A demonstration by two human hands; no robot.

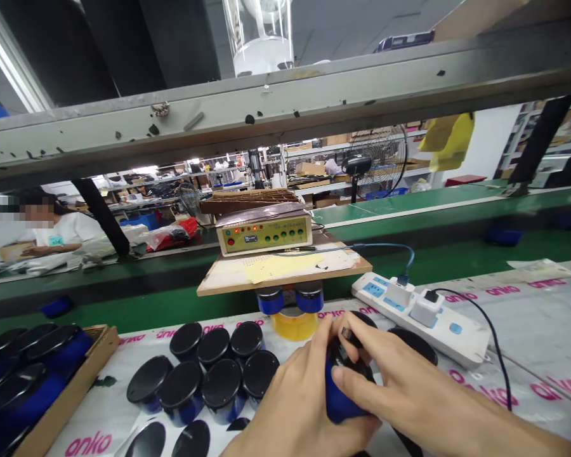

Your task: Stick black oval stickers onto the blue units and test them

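Observation:
My left hand (297, 387) is wrapped round a short blue cylinder with a glossy black top (339, 400), held tilted above the bench. Over that top, my right hand (390, 365) pinches a small dark plug with a metal end (347, 334), which looks like a USB plug. Its tip points up and left, and I cannot tell whether it touches the cylinder. Several matching black-topped blue cylinders (223, 384) stand grouped left of my hands. A dark round piece (415, 346) lies partly hidden behind my right hand.
A white power strip (423, 317) with adapters and cables lies at right. Behind, a tester box (266, 231) sits on a wooden board (219, 279) above a yellow tape roll (295, 325). A cardboard box (71, 393) holds more cylinders. A beam (285, 105) crosses overhead; a person sits far left.

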